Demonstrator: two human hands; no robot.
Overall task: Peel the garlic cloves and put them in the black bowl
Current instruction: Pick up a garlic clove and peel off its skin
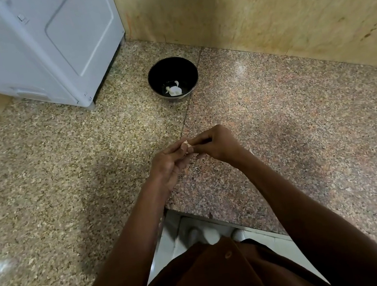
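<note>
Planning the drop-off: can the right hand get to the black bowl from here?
Probably yes: bare counter lies between the right hand and the black bowl, though both hands pinch a garlic clove.

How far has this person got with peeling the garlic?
Some is done: a few pale peeled pieces already lie in the black bowl at the back of the counter. In hand: the left hand and right hand pinch one clove between them. Left: dropping it in the bowl. No other unpeeled cloves show.
</note>
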